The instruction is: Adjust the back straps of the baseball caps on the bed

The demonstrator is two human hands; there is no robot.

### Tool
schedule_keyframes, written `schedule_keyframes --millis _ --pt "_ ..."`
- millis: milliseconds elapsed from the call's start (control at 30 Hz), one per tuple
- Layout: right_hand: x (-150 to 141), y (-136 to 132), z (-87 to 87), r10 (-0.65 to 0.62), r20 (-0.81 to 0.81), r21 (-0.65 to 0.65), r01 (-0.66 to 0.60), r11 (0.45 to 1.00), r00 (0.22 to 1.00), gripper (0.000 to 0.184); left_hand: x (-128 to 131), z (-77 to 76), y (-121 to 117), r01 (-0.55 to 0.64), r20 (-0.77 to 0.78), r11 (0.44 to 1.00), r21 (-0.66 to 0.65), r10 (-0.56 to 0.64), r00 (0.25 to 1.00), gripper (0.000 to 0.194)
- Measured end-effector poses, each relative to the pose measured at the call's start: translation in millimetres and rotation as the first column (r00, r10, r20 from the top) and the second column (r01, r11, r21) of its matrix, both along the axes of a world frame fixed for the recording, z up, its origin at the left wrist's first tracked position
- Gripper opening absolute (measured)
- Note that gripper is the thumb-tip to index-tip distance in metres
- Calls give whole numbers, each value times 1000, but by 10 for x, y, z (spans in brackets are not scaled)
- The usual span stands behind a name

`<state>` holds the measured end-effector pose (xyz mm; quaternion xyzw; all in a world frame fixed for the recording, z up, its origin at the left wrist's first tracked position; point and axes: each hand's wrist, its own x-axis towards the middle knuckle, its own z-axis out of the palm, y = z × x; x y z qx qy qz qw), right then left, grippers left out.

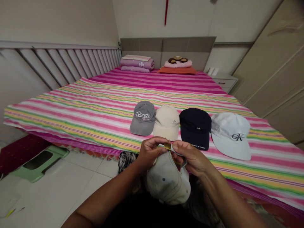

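Note:
Close to my body I hold a pale grey baseball cap (163, 180), its back strap and opening turned up toward me. My left hand (152, 150) pinches the cap beside a gold-coloured metal buckle (167, 146). On the other side of the buckle, my right hand (190, 155) grips the strap between thumb and fingers. Just beyond my hands several caps lie in a row on the bed: a grey cap (143, 118) with "Always" lettering, a cream cap (166, 123), a dark navy cap (196, 126) and a white cap (231, 136) marked "GK".
A striped sheet (71, 110) covers the bed. Folded purple bedding (137, 65) and a pink pillow (178, 64) rest by the headboard (142, 46). On the floor at left stands a green plastic stool (45, 164). A white bedside cabinet (223, 81) is at the far right.

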<state>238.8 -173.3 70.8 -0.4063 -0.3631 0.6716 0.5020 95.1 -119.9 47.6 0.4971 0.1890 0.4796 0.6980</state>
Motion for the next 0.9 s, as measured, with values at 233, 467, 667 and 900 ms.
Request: schedule_keyframes --millis 233,467,667,900 --pt "-12 -5 -15 -8 22 -6 8 1000 1000 28 2 9 1 -1 0 1000 -13 1 1000 25" --pt "-8 -16 -14 -22 35 11 21 1000 999 27 2 12 -3 26 -7 999 -31 -27 1000 25" --pt "-13 -15 -16 -29 34 15 29 999 999 28 2 3 -21 34 13 997 -65 -34 999 23" --pt "-4 -29 -23 -30 29 31 29 999 999 27 1 5 -19 15 -23 1000 -10 -15 1000 22"
